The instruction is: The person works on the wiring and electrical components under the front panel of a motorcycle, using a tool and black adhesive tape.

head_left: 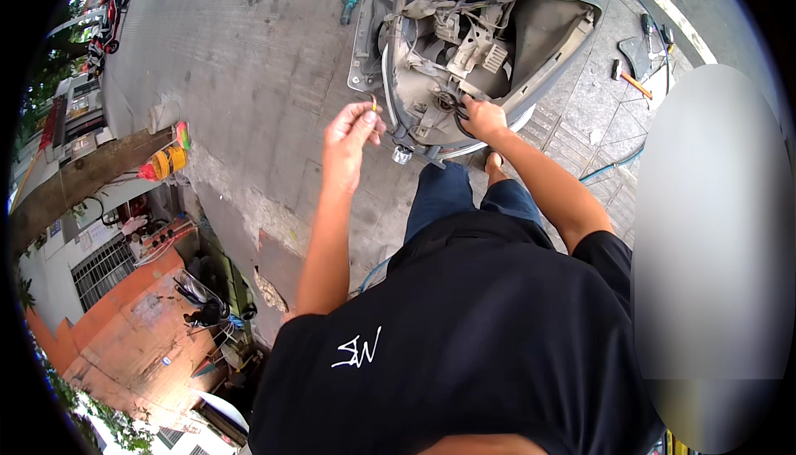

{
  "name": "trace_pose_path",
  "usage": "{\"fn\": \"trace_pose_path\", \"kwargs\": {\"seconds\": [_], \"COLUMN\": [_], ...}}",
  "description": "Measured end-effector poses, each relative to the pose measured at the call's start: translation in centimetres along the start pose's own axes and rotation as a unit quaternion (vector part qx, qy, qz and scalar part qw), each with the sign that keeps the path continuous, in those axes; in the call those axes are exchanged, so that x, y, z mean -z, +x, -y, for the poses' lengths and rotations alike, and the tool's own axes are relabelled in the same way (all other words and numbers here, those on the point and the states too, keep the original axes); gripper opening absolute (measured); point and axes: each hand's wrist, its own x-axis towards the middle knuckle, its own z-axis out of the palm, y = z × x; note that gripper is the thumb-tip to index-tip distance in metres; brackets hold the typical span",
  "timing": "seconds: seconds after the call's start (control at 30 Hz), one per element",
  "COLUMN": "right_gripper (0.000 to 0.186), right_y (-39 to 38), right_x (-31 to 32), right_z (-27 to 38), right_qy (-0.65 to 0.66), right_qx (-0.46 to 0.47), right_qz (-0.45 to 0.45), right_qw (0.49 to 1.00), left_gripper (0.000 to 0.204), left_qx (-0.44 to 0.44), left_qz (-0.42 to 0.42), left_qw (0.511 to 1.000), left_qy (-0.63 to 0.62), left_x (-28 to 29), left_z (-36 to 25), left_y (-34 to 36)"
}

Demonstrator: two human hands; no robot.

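Observation:
An opened scooter body [572, 41] stands in front of me, its inside showing dusty brackets, connectors and wiring. My left hand [355, 132] is raised just left of its rim, thumb and fingers pinched on a small thin piece with a yellow part [375, 108]. What that piece is, I cannot tell. Over the near edge of the opening, my right hand [483, 118] is closed beside a coil of dark wire [445, 102]. Black looped parts show at its fingers, but I cannot make out what it grips.
A grey panel [362, 49] leans along the scooter's left side, with a teal power tool [349, 7] beyond it. At right, a hammer [634, 82] and screwdrivers [647, 26] lie on paving, near a blue hose [613, 166]. A pale blurred oval [713, 223] hides the far right.

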Motion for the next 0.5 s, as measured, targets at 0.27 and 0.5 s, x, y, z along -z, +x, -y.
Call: {"fn": "trace_pose_path", "kwargs": {"seconds": [0.27, 0.5], "right_gripper": [0.02, 0.027], "right_y": [5.2, 2.2], "right_x": [-3.7, 6.9], "right_z": [-0.9, 5.2], "right_qy": [-0.157, 0.292], "right_qx": [0.025, 0.079], "right_qz": [-0.018, -0.176], "right_qw": [0.987, 0.937], "left_gripper": [0.022, 0.01], "left_qx": [0.1, 0.123], "left_qz": [0.033, 0.174], "left_qw": [0.992, 0.977], "left_qy": [0.072, -0.023], "left_x": [-1.1, 1.5], "left_z": [5.9, 6.7], "left_y": [0.4, 8.8]}}
